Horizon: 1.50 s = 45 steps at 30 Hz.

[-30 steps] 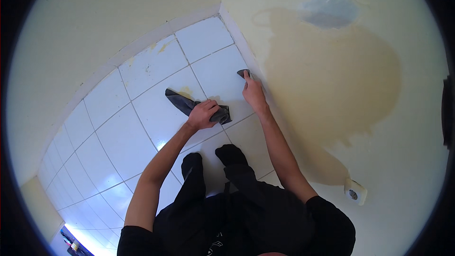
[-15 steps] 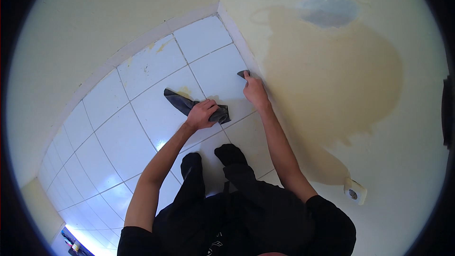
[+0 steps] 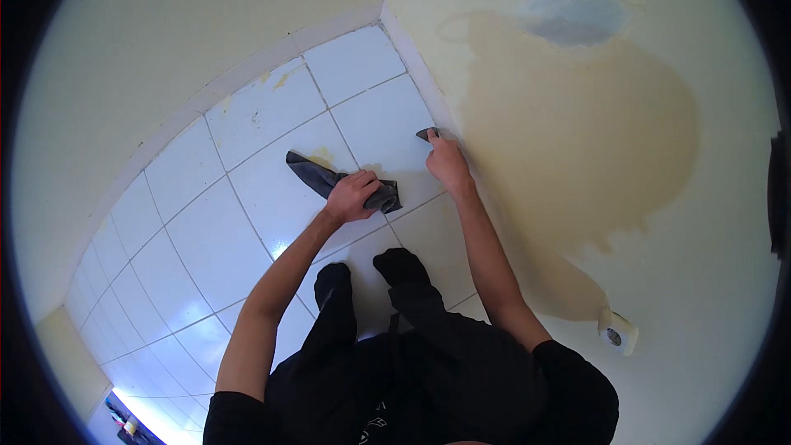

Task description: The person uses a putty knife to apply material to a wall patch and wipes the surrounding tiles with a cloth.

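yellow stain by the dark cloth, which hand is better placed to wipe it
Probably the left hand: it grips the cloth beside the stain; the right hand holds a dark tool near the wall.

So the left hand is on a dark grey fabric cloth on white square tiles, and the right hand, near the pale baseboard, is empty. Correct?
The right hand is not empty: the head view shows it holding a small, flat, dark tool near the pale baseboard. The left hand is on the dark grey fabric cloth.
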### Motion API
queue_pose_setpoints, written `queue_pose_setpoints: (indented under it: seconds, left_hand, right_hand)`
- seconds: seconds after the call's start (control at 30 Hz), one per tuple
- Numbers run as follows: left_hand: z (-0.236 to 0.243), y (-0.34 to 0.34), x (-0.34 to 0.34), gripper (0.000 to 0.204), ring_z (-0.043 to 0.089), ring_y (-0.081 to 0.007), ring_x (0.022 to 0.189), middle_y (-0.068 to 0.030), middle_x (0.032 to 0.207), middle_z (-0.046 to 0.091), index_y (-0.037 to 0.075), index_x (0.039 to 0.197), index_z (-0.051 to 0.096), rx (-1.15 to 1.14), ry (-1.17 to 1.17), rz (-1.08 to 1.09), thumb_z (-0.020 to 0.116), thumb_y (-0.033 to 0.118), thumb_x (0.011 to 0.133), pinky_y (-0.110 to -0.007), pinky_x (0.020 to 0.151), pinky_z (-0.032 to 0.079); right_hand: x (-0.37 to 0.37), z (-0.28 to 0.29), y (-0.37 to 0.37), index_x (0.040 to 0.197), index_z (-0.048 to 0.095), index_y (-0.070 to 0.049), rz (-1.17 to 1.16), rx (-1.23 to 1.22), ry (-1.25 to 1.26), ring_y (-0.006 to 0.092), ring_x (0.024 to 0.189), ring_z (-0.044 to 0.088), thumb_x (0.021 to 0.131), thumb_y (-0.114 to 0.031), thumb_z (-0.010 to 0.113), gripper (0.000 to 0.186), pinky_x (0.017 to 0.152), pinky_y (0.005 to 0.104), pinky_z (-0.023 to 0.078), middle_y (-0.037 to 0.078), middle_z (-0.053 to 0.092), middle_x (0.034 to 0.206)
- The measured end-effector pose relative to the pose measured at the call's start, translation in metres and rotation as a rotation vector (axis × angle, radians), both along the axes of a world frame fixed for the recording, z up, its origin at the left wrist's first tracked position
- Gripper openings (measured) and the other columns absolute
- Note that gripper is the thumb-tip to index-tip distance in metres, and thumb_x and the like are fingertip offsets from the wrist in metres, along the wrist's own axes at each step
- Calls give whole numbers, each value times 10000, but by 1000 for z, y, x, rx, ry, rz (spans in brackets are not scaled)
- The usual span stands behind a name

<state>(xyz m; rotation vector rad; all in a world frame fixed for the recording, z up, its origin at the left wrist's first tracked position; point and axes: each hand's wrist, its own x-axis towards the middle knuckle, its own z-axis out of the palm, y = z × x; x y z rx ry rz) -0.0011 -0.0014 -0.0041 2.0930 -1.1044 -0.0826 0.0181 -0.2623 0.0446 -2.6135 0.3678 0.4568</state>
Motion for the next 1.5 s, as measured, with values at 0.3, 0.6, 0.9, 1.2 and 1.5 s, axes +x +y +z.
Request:
queue_pose_setpoints:
  seconds: [0.3,0.6,0.9,1.2,1.5]
  left_hand:
    - [3,-1,-1,389,615,-300,914,-98,985,583,71,970,620,-4,6,-3,804,166,641,-401,787,532]
    - [4,0,-1,396,611,-307,918,-101,991,579,67,976,616,1,10,-5,800,160,638,-402,791,532]
    - [-1,1,-1,447,623,-319,919,-107,997,603,77,1005,636,4,12,-2,818,176,609,-417,794,534]
    - [-2,0,0,443,623,-322,911,-107,996,604,73,1003,633,-18,6,-7,813,177,612,-418,795,536]
    - [-3,1,0,456,618,-317,925,-105,1007,600,71,1011,632,5,9,-15,809,178,605,-412,798,528]
  right_hand:
    - [-14,1,3,1446,500,-25,-10,-10,-32,450,868,680,862,-21,533,585,826,512,543,313,679,912]
    - [-11,1,-1,1436,518,-36,16,29,-31,445,920,671,870,-16,526,567,838,517,534,329,670,967]
    - [-4,-5,-5,1424,523,-21,-20,92,-112,449,883,661,870,2,521,555,826,509,526,311,671,946]
    - [2,-10,-6,1408,532,5,5,116,-218,463,926,654,856,-9,553,552,847,502,523,314,671,983]
    - [1,-7,-8,1404,535,6,-42,179,-199,459,947,646,851,1,548,554,855,499,512,316,667,1002]
